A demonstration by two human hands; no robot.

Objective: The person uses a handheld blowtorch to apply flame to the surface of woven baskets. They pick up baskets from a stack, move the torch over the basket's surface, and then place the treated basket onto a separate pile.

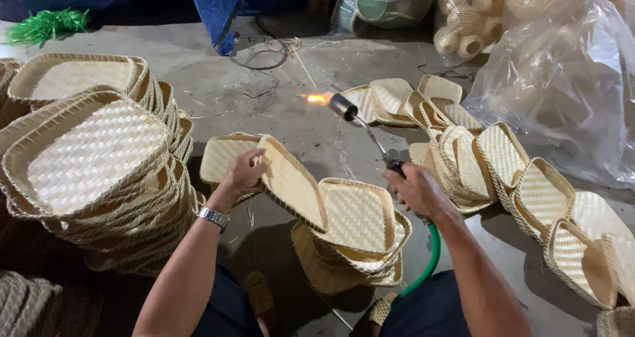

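Looks like the singeing step: left hand [243, 173] grips a woven tray [291, 181] tilted on edge, right hand [415, 190] is wrapped around a lit gas torch [366, 126] whose flame [316, 98] points away beyond the tray. Next I'd guess the flame has to swing onto the tray, carefully.

A green tuft [46, 25], blue tarp [218, 6] and clear plastic bag [562, 85], perhaps empty, edge the floor.
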